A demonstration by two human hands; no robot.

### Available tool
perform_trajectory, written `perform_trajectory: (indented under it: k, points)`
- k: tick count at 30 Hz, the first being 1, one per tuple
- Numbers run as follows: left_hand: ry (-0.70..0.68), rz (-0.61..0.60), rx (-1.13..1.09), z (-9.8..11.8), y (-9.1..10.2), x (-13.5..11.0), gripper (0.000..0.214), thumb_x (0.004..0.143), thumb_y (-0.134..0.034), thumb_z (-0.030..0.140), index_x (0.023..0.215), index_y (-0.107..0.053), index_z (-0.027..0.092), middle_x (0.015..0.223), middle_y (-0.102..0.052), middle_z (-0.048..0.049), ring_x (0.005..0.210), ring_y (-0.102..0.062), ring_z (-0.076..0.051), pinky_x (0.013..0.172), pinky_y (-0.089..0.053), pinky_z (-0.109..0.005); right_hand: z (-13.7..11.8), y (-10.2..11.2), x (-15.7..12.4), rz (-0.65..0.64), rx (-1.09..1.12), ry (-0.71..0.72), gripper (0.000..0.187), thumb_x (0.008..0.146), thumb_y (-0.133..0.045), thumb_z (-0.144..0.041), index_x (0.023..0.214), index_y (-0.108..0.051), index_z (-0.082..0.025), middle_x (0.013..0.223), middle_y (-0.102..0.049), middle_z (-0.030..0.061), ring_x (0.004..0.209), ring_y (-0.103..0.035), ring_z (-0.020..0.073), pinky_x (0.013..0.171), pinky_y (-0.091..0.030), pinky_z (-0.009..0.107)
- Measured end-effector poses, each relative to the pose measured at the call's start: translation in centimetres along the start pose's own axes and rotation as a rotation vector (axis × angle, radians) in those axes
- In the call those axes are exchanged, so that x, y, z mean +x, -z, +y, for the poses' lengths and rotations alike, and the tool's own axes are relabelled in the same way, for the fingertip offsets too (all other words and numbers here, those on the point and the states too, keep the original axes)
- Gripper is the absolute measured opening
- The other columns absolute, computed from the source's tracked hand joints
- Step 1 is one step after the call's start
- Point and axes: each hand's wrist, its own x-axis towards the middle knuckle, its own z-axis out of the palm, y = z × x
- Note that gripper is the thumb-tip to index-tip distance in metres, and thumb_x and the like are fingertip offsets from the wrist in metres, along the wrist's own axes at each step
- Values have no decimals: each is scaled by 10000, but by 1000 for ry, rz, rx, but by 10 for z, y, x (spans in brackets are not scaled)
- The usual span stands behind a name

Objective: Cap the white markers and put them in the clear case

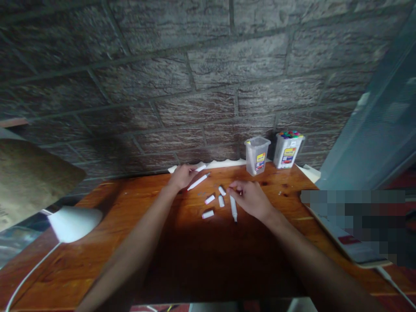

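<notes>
My left hand (182,177) is at the back of the wooden table with its fingers closed around a white marker (201,167). Just below those fingers, an uncapped white marker (199,181) lies slantwise on the wood. My right hand (249,196) pinches the upper end of another white marker (233,209), whose dark tip points toward me. Between the hands lie several loose caps: a white cap (222,190), a second one (221,201), a pink-ended cap (209,199) and another pink-ended cap (208,214).
Near the wall stand a clear plastic container (257,157) and a container full of coloured markers (287,151). A lamp base (76,223) with a cable is on the left. A laptop-like device (351,242), partly blurred out, sits at right. A stone-block wall (208,104) rises behind the table (126,208).
</notes>
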Motion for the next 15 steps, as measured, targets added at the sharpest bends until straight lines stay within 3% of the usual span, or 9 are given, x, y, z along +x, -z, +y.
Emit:
perform_trajectory:
  k: [2,4,8,12,15]
  points:
    - [-56,24,-98,21,-4,-19,349,876,-552,446,1013,-738,185,1031,-762,-76,929,-694,-222,819,-509,-288,-1,-3,1,54,203,-33,296,869,-603,-443,955,-737,-193,824,-740,39,705,-652,156,678,-465,257]
    - [-123,70,-404,45,-11,-43,384,854,-616,441,1090,-710,154,1059,-755,-93,936,-700,-219,849,-529,-312,-2,-6,3,64,438,-73,408,818,-654,-503,1050,-722,-175,863,-735,44,727,-644,156,672,-468,257]
    - [-155,130,-669,79,-28,-79,328,812,-707,387,1045,-718,156,983,-767,-82,870,-714,-198,831,-563,-319,-9,-6,2,-3,764,-10,406,782,-691,-504,1017,-729,-175,863,-699,18,695,-590,123,627,-432,235]
    - [-157,133,-749,85,-35,-86,282,802,-725,356,1007,-720,162,968,-769,-76,870,-720,-197,838,-574,-317,-16,-3,1,28,831,-9,333,738,-735,-483,882,-726,-183,754,-645,-15,577,-480,86,531,-348,224]
    - [-158,124,-672,79,-32,-83,272,828,-693,380,994,-729,167,960,-770,-75,867,-719,-202,825,-573,-310,-17,0,2,22,860,-64,349,679,-776,-491,824,-708,-181,699,-621,-25,565,-468,86,522,-333,225]
